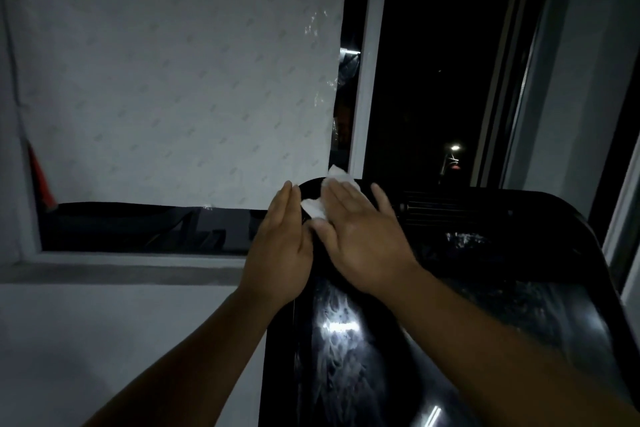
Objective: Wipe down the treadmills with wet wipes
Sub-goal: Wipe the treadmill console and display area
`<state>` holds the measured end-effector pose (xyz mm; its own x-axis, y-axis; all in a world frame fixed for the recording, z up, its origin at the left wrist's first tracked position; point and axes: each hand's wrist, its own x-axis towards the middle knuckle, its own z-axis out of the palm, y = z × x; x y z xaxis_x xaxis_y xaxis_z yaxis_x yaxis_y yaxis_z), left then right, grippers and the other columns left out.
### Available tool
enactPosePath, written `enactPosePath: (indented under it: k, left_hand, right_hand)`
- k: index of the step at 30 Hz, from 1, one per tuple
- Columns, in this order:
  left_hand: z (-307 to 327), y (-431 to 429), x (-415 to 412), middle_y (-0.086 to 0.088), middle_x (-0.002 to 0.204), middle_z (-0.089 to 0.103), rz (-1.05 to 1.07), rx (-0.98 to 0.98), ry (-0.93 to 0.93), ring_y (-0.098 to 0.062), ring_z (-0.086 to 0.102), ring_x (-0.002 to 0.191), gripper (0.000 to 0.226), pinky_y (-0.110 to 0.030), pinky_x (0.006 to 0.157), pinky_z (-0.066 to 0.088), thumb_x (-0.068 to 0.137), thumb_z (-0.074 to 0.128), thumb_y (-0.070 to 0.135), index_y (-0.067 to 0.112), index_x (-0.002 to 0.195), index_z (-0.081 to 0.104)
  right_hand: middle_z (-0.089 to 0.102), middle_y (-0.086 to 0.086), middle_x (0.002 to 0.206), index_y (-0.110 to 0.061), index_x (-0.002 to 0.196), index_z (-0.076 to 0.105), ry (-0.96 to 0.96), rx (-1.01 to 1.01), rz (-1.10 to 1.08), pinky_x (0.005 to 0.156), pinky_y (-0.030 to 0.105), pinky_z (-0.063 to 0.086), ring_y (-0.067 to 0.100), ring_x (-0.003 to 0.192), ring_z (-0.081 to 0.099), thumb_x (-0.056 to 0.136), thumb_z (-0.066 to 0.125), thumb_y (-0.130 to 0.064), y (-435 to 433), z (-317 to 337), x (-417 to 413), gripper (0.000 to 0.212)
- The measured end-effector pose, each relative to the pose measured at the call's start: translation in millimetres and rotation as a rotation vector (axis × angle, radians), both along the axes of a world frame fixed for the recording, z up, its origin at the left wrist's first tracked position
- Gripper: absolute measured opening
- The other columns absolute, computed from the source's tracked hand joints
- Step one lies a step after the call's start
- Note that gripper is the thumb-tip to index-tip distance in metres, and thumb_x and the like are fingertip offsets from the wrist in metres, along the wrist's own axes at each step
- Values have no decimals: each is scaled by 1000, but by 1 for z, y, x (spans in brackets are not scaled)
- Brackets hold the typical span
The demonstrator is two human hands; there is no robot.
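Glossy and black, the treadmill [346, 357] fills my view from 6 to 3 o'clock, its surface smeared. I see the right grip [360, 236] flat, fingers straight and slightly spread, pressing the white wet wipe [317, 208] onto the far left corner. At its 9 o'clock the left grip [280, 246] lies flat, fingers together, against the treadmill's edge.

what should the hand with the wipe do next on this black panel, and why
Probably slide the right hand, flat on the wipe, rightward along the top edge of the treadmill panel. The wipe sits at the top left corner, damp streaks already show lower down, and the ribbed strip to its right looks unstreaked. The left hand rests flat against the panel's left side.
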<state>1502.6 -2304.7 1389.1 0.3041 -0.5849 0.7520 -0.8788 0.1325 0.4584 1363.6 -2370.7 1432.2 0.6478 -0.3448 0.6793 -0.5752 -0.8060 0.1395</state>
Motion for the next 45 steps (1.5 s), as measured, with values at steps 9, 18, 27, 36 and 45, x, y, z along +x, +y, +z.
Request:
enactPosePath:
  k: [9, 18, 27, 36, 45]
  left_hand:
    - [1, -1, 0, -1, 168, 5, 31, 14, -12, -6, 1, 152, 60, -23, 124, 2, 109, 33, 26, 10, 161, 6]
    - [-1, -1, 0, -3, 169, 8, 33, 2, -7, -13, 6, 155, 59, -25, 123, 5, 109, 34, 24, 11, 161, 10]
    - [-2, 0, -1, 1, 169, 7, 7, -2, 29, -11, 6, 155, 58, -35, 127, 10, 109, 34, 26, 14, 161, 11]
    - [-27, 13, -7, 15, 165, -12, -11, -6, -73, 2, -15, 151, 62, -19, 121, -7, 103, 22, 36, 27, 158, -6]
    - [-36, 14, -5, 9, 166, -9, 31, 5, -115, -3, -12, 153, 63, -21, 122, -7, 103, 24, 30, 20, 159, -2]
  right_hand:
    - [39, 8, 158, -10, 152, 41, -31, 9, -36, 124, 47, 8, 22, 148, 32, 101, 11, -52, -3, -1, 8, 73]
    - [68, 8, 123, -9, 118, 69, -167, -134, 33, 101, 39, 44, 24, 116, 63, 87, 58, -11, -31, 4, -6, 32]
    - [61, 14, 118, -1, 118, 65, -227, -84, 127, 70, 36, 58, 30, 105, 59, 81, 61, 9, -20, -31, -21, 39]
    - [30, 2, 163, -12, 155, 36, -224, 59, -24, 123, 43, 16, 18, 152, 25, 105, 28, -47, 11, -82, -20, 61]
    - [32, -1, 162, -14, 154, 39, -169, 65, -37, 123, 46, 17, 16, 150, 29, 104, 28, -46, 12, -81, -35, 60]
